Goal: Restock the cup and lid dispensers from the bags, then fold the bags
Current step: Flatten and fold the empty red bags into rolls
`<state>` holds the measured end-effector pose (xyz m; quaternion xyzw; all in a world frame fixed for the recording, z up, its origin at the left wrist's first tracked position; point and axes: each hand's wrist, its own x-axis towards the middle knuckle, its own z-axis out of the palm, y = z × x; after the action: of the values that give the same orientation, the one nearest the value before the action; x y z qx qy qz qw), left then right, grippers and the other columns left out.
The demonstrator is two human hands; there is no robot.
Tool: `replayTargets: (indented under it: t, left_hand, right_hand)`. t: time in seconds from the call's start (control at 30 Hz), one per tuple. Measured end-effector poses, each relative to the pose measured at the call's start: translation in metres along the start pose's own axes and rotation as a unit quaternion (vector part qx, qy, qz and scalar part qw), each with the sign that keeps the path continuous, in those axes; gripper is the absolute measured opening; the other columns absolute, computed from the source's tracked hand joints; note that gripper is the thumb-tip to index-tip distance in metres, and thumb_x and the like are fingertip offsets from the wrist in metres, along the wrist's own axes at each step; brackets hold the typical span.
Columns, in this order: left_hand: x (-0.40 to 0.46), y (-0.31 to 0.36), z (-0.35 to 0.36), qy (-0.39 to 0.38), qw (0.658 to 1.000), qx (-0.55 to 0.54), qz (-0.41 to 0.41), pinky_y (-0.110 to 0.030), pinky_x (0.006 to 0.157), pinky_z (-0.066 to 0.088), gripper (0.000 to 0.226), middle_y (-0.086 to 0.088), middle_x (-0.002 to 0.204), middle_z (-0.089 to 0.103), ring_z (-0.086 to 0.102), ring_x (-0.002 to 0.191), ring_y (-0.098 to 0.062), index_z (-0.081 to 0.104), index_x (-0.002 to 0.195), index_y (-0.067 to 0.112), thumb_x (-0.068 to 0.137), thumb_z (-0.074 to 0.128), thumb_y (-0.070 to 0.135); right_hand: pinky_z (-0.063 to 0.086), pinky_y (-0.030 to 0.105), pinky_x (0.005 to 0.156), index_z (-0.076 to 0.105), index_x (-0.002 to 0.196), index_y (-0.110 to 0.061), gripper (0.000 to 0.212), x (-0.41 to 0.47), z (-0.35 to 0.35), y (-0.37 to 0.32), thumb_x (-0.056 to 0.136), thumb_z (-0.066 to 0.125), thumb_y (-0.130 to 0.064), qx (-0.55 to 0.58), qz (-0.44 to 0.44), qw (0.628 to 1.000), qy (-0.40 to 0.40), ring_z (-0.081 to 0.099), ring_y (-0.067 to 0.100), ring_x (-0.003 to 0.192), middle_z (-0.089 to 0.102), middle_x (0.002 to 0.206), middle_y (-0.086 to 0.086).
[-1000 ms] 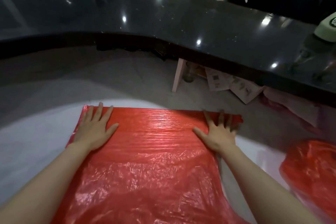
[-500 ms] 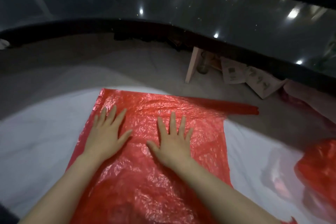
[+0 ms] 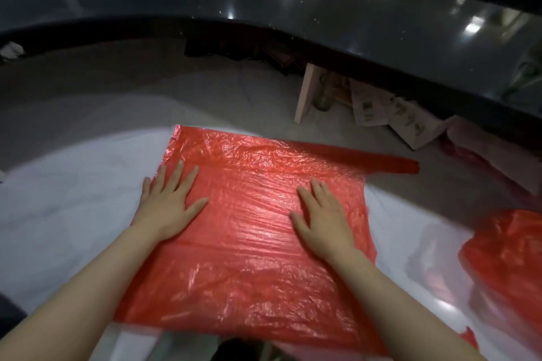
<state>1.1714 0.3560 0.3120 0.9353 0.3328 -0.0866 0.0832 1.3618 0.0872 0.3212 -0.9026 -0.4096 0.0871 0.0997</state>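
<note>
A red bag point(image 3: 258, 231) lies spread out flat on a white table point(image 3: 58, 214). It covers the middle of the table, from the near edge up to the far edge. The plastic is thin and full of small wrinkles, and it shines where the light hits it.

The left hand point(image 3: 170, 202) lies flat on the bag near its left edge. Its fingers are straight and a little spread, and they press down on the plastic. The smallest finger sits right at the edge of the bag. This hand grips nothing.

The right hand point(image 3: 322, 217) lies flat on the bag too, closer to its right edge. Its fingers are straight and point away from the person. It presses on the plastic and grips nothing. The 2 hands are well apart, with smooth shiny plastic between them.

A long red strip point(image 3: 381, 160) sticks out from the top right corner of the bag, past the table edge.

Another red bag point(image 3: 507, 261) lies crumpled at the right side of the table.

A dark shiny counter point(image 3: 322, 9) curves across the back. Under it stand a pale board point(image 3: 305, 94) and a glass jar point(image 3: 322, 94), with some white boxes point(image 3: 390, 110) just beside them on the gray floor point(image 3: 117, 91).
</note>
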Motion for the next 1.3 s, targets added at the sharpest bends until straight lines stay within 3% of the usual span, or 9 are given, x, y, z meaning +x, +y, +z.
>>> replayTargets:
  t: [0.1,0.23,0.33,0.5,0.6,0.7,1.0,1.17,1.3]
  left_hand:
    - [0.003,0.009,-0.016,-0.032,0.999,-0.031,0.014,-0.051,0.115,-0.01,0.074,0.003,0.157,-0.021,-0.019,0.145,-0.024,-0.014,0.148,0.036,0.09,0.02,0.065]
    - [-0.027,0.026,-0.038,0.131,0.987,-0.074,0.05,-0.046,0.117,-0.003,0.063,-0.005,0.16,0.002,0.0,0.147,-0.024,0.014,0.152,0.023,0.097,0.036,0.042]
    - [-0.074,0.042,-0.03,0.114,0.984,-0.121,0.065,-0.043,0.118,0.001,0.06,-0.002,0.159,0.011,0.006,0.147,-0.021,0.023,0.15,0.024,0.096,0.039,0.044]
    - [-0.123,0.061,0.005,0.049,0.995,-0.073,0.041,-0.039,0.117,-0.002,0.087,0.009,0.153,-0.006,-0.002,0.147,-0.019,0.004,0.151,0.032,0.076,0.005,0.077]
    - [-0.135,0.056,0.028,0.028,0.999,-0.013,0.009,-0.045,0.117,-0.003,0.085,0.009,0.153,-0.018,-0.01,0.146,-0.02,-0.018,0.145,0.038,0.072,-0.007,0.079]
    - [-0.14,0.052,0.039,0.035,0.999,0.005,0.002,-0.047,0.117,-0.002,0.081,0.009,0.154,-0.021,-0.012,0.146,-0.018,-0.021,0.144,0.039,0.074,-0.006,0.078]
    - [-0.144,0.056,0.032,0.022,1.0,0.006,0.006,-0.045,0.118,-0.001,0.079,0.005,0.157,-0.016,-0.01,0.147,-0.021,-0.02,0.144,0.036,0.08,0.01,0.072]
    - [-0.149,0.06,0.026,0.022,1.0,-0.017,0.014,-0.047,0.118,-0.001,0.085,0.002,0.158,-0.015,-0.012,0.146,-0.02,-0.019,0.145,0.029,0.08,0.005,0.08]
    - [-0.18,0.061,0.026,0.12,0.982,-0.023,0.143,-0.057,0.113,0.006,0.088,-0.003,0.159,0.003,0.0,0.146,-0.026,0.013,0.151,0.023,0.083,0.013,0.079]
  right_hand:
    - [0.004,0.034,0.118,0.025,0.151,-0.024,0.059,-0.01,-0.02,0.03,0.098,0.037,-0.048,-0.027,0.028,0.999,0.026,0.002,0.025,0.148,0.009,0.161,0.007]
    - [0.001,0.03,0.116,0.022,0.151,-0.021,0.058,-0.024,-0.043,0.028,0.099,0.045,-0.028,-0.001,0.026,0.996,0.087,-0.004,0.023,0.148,0.004,0.162,0.005]
    - [-0.006,0.029,0.112,0.021,0.151,-0.024,0.06,-0.047,-0.047,0.0,0.098,0.047,-0.031,0.033,-0.012,0.997,0.067,-0.008,0.022,0.148,0.001,0.162,0.003]
    - [-0.013,0.045,0.111,0.003,0.151,-0.037,0.068,-0.095,-0.016,-0.032,0.095,0.035,-0.057,0.032,-0.041,0.997,-0.05,-0.023,0.026,0.143,-0.016,0.159,-0.003]
    - [-0.015,0.047,0.115,-0.009,0.149,-0.042,0.071,-0.12,0.003,-0.015,0.09,0.018,-0.07,-0.005,-0.044,0.996,-0.08,-0.031,0.025,0.14,-0.025,0.156,-0.002]
    - [-0.015,0.043,0.116,-0.015,0.147,-0.043,0.076,-0.13,0.01,0.006,0.082,0.002,-0.077,-0.02,-0.055,0.996,-0.062,-0.03,0.022,0.141,-0.027,0.155,-0.005]
    - [-0.005,0.032,0.117,0.002,0.152,-0.036,0.073,-0.157,-0.008,0.101,0.089,0.02,-0.068,-0.017,-0.028,0.999,-0.03,-0.008,0.015,0.148,-0.013,0.157,-0.01]
    - [-0.003,0.032,0.118,0.004,0.153,-0.036,0.077,-0.171,-0.014,0.125,0.085,0.015,-0.072,-0.008,-0.034,0.999,-0.03,-0.006,0.012,0.148,-0.008,0.157,-0.011]
    - [0.0,0.037,0.119,0.024,0.15,-0.033,0.07,-0.179,-0.027,0.127,0.088,0.03,-0.067,0.066,-0.09,0.994,-0.001,0.002,0.016,0.148,0.007,0.157,-0.01]
